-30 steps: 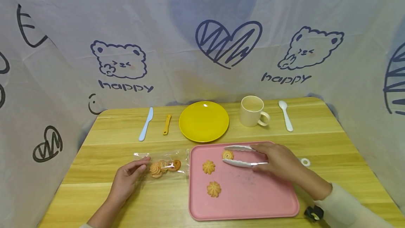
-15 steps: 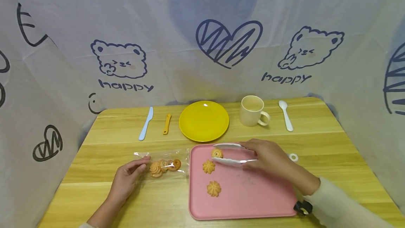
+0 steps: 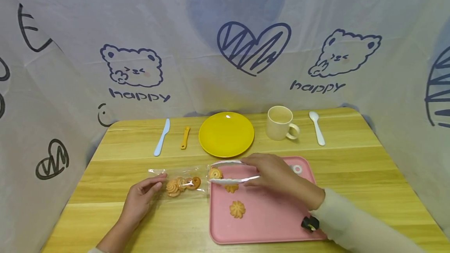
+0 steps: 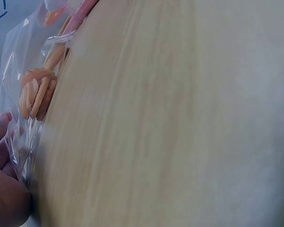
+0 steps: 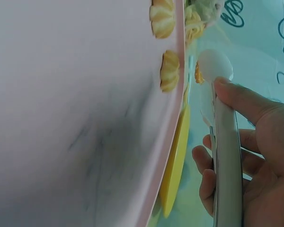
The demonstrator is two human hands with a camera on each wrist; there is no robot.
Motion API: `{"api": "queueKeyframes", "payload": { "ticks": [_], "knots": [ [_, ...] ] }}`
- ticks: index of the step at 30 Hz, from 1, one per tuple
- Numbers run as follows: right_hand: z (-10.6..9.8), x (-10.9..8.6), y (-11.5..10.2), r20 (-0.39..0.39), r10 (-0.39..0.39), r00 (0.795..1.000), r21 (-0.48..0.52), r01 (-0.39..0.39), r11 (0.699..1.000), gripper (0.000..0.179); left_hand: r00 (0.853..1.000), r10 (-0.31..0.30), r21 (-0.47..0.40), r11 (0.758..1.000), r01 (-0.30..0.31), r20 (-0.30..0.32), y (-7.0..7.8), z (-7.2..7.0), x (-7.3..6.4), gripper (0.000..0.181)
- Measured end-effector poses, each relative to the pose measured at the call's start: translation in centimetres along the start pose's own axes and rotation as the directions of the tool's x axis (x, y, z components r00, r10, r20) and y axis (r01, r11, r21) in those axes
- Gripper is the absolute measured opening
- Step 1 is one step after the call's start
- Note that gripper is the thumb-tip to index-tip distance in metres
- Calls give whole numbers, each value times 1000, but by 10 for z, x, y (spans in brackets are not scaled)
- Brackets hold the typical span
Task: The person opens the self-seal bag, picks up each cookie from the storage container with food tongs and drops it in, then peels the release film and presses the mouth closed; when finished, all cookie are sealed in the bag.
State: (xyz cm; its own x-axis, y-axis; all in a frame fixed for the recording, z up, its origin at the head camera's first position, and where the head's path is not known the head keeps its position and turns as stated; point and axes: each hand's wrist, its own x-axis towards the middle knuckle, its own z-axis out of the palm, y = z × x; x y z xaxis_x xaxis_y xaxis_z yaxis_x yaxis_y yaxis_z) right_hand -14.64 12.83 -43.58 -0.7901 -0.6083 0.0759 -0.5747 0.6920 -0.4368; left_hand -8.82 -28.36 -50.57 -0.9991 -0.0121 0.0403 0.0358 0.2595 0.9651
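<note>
My left hand (image 3: 137, 200) pinches the left end of a clear plastic bag (image 3: 202, 170) lying left of the tray. Several piped cookies (image 3: 173, 187) lie inside it; the left wrist view shows them through the film. My right hand (image 3: 272, 173) grips white-tipped tongs (image 5: 227, 156), which hold a round cookie (image 3: 215, 173) between their arms. That cookie is at the bag's right-hand opening, above the left rim of the pink tray (image 3: 274, 221). Two flower-shaped cookies rest on the tray: one cookie (image 3: 237, 209) nearer me, the other (image 3: 231, 188) partly hidden under the tongs.
Behind the tray stand a yellow plate (image 3: 226, 134) and a cream mug (image 3: 279, 124). A white spoon (image 3: 317, 128) lies at the right. To the plate's left are a light blue knife (image 3: 162, 138) and a small yellow-orange utensil (image 3: 185, 138).
My right hand has moved left across the tray, carrying the cookie in the tongs from above the tray to the bag's opening. My left hand and the bag have stayed put.
</note>
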Motion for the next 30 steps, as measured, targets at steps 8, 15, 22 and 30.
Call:
{"api": "queueKeyframes", "payload": {
  "ticks": [8,15,22,30],
  "knots": [
    [14,23,-20,28,-66,997,8,65,998,71,1000,10,19,1000,-10,-5,-1,0,1,24],
    [29,39,-30,41,-95,995,-17,96,995,68,1000,9,20,1000,-9,-6,-1,0,1,24],
    [39,47,-39,25,-121,992,-7,122,993,64,1000,13,22,1000,-13,-12,1,1,0,24],
    [43,50,-43,17,-129,992,-17,129,991,63,1000,2,22,1000,-2,-14,1,2,0,25]
  ]
}}
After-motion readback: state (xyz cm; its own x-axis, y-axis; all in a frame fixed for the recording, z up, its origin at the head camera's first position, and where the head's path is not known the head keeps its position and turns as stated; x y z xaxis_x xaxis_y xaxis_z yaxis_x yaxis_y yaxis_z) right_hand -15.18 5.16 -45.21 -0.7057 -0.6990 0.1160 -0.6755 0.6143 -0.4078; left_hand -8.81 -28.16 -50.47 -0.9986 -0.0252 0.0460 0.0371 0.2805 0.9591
